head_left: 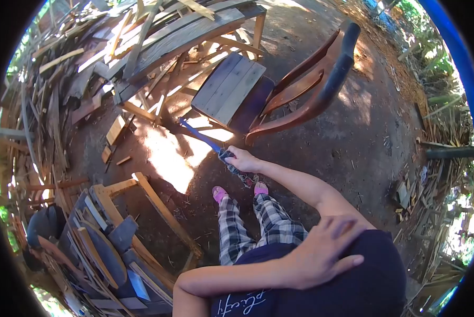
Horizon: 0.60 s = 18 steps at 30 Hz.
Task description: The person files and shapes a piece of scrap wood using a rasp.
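Observation:
My right hand point(242, 159) is closed around a dark, frayed cloth point(227, 157) with a long, thin blue piece point(200, 136) extending from it toward the upper left. Loose strands of the cloth hang below the fingers. My left hand point(324, 253) crosses over my chest and lies on my right upper arm near the dark sleeve, thumb apart from the fingers and nothing visible in it. Beyond the blue piece sits a wooden box point(229, 89) with a planked top, beside a reddish-brown chair frame point(305, 100) with a dark rail.
A wooden workbench point(187, 39) stands at the upper left amid piled offcuts point(52, 79). Wooden frame parts point(166, 211) and stacked boards point(105, 253) are at the lower left. Scrap wood point(403, 195) lies at the right. My feet point(219, 194) are on dirt ground.

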Tool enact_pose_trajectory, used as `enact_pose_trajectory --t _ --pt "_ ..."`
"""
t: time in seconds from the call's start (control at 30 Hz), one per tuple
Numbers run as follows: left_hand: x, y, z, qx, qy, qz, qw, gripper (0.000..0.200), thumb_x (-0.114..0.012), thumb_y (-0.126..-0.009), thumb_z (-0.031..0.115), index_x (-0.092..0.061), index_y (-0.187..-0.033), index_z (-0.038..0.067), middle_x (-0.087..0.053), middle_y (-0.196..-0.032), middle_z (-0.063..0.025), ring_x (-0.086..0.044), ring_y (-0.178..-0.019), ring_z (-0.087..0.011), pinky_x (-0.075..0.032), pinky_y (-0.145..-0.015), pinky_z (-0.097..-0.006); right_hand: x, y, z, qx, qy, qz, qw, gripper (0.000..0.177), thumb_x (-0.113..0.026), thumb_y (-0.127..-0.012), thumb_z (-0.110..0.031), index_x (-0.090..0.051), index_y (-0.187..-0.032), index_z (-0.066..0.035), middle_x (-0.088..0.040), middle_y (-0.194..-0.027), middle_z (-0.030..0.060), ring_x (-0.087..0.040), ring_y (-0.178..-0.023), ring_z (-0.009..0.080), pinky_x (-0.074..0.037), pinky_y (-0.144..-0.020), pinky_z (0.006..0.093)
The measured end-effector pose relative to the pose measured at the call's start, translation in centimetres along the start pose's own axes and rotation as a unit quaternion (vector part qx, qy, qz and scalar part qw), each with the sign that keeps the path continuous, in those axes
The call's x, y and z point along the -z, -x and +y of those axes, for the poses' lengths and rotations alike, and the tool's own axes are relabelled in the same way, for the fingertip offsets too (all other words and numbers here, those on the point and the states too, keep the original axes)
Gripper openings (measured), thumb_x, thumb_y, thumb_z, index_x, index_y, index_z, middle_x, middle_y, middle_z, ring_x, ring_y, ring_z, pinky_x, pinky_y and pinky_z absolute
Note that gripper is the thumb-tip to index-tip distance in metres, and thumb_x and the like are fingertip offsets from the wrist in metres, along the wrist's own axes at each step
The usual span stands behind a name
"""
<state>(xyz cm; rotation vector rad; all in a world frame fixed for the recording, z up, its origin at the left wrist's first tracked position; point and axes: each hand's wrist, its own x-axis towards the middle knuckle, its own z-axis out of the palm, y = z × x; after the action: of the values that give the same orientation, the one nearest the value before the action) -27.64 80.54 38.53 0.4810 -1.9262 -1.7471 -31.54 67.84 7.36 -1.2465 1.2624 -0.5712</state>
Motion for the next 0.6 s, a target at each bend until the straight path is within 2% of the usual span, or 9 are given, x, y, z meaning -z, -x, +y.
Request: enact_pose_trajectory --t 0.17,0.23,0.3,0.33,0.4,0.43,0.47,0.53,0.6 --pt "3.3 0.7 -0.8 0.036 0.088 -0.017 0.995 0.034 -0.055 -0.094 0.027 -0.051 -0.116 0.001 -0.052 -0.108 -0.0116 -0.05 -0.103 -0.0243 -0.041 -0.089 -0.0344 -2.8 -2.5 -0.1 -0.021 0.053 -0.03 0.998 0.019 -0.058 -0.09 -0.019 -0.054 -0.102 -0.005 -0.062 -0.079 0.0105 -0.061 -0.074 0.0177 -0.048 -0.067 0.0337" --pt "5.3 1.1 -1.1 0.067 0.119 -0.049 0.989 0.032 -0.053 -0.096 0.029 -0.051 -0.111 0.001 -0.053 -0.104 -0.009 -0.051 -0.101 -0.0207 -0.041 -0.086 -0.0326 -4.5 -3.1 -0.2 -0.015 0.053 -0.039 0.998 0.029 -0.059 -0.088 -0.027 -0.056 -0.107 -0.005 -0.064 -0.091 0.0162 -0.064 -0.086 0.028 -0.049 -0.076 0.0383" --pt "8.3 2.0 -0.8 0.188 0.486 -0.121 0.845 0.029 -0.048 -0.099 0.03 -0.052 -0.095 0.001 -0.049 -0.093 -0.0029 -0.05 -0.086 -0.0151 -0.041 -0.077 -0.0339 -5.5 -4.4 -0.3 -0.02 0.064 -0.06 0.996 0.035 -0.058 -0.087 -0.032 -0.057 -0.111 -0.006 -0.065 -0.098 0.0197 -0.064 -0.093 0.0334 -0.049 -0.08 0.0412" --pt "9.3 3.0 -1.6 0.207 0.6 -0.152 0.757 0.031 -0.043 -0.101 0.032 -0.054 -0.103 0.003 -0.05 -0.1 -0.0014 -0.048 -0.09 -0.0097 -0.041 -0.081 -0.0306 -6.4 -5.2 -0.3 -0.032 0.071 -0.077 0.994 0.037 -0.057 -0.088 -0.035 -0.056 -0.112 -0.007 -0.065 -0.099 0.0202 -0.064 -0.094 0.0336 -0.049 -0.081 0.0417" --pt "10.8 4.7 -1.0 0.204 0.652 -0.234 0.692 0.037 -0.041 -0.102 0.032 -0.053 -0.12 0.001 -0.053 -0.113 -0.0058 -0.05 -0.093 -0.0114 -0.041 -0.086 -0.0315 -7.3 -6.0 -2.6 0.041 0.103 -0.062 0.992 0.028 -0.056 -0.089 -0.03 -0.056 -0.105 -0.007 -0.065 -0.088 0.0174 -0.065 -0.084 0.0338 -0.049 -0.075 0.0435" --pt "12.2 5.5 -0.4 0.15 0.673 -0.195 0.698 0.036 -0.044 -0.101 0.026 -0.049 -0.129 0.003 -0.052 -0.12 -0.0114 -0.052 -0.101 -0.0162 -0.041 -0.09 -0.0322 -7.8 -7.0 -3.9 0.009 0.13 -0.091 0.987 0.033 -0.054 -0.09 -0.034 -0.055 -0.107 -0.006 -0.065 -0.089 0.018 -0.064 -0.085 0.0361 -0.048 -0.076 0.0444" --pt "13.1 6.1 0.5 0.098 0.693 -0.149 0.698 0.04 -0.046 -0.1 0.019 -0.046 -0.137 0.004 -0.052 -0.128 -0.0171 -0.055 -0.109 -0.021 -0.041 -0.095 -0.0328 -8.9 -7.5 -4.5 0.07 0.061 -0.059 0.994 0.036 -0.053 -0.091 -0.036 -0.054 -0.108 -0.004 -0.064 -0.087 0.0196 -0.064 -0.083 0.0359 -0.049 -0.074 0.0444" --pt "9.5 3.8 4.8 -0.211 0.722 0.168 0.637 0.092 -0.049 -0.089 0.06 -0.029 -0.137 -0.016 -0.052 -0.12 -0.0359 -0.055 -0.105 -0.0485 -0.043 -0.089 -0.0568 -11.1 -11.3 -5.8 0.021 0.134 -0.12 0.983 0.04 -0.056 -0.089 -0.035 -0.055 -0.113 -0.002 -0.065 -0.089 0.0224 -0.064 -0.079 0.0342 -0.049 -0.069 0.045" --pt "9.3 4.9 3.9 -0.198 0.744 0.181 0.612 0.092 -0.049 -0.089 0.06 -0.03 -0.137 -0.016 -0.052 -0.12 -0.0358 -0.055 -0.105 -0.0484 -0.043 -0.088 -0.0566 -11.1 -11.2 -10.7 0.017 0.153 -0.154 0.976 0.031 -0.058 -0.086 -0.028 -0.056 -0.1 -0.001 -0.064 -0.086 0.0209 -0.064 -0.08 0.0346 -0.049 -0.068 0.0446"
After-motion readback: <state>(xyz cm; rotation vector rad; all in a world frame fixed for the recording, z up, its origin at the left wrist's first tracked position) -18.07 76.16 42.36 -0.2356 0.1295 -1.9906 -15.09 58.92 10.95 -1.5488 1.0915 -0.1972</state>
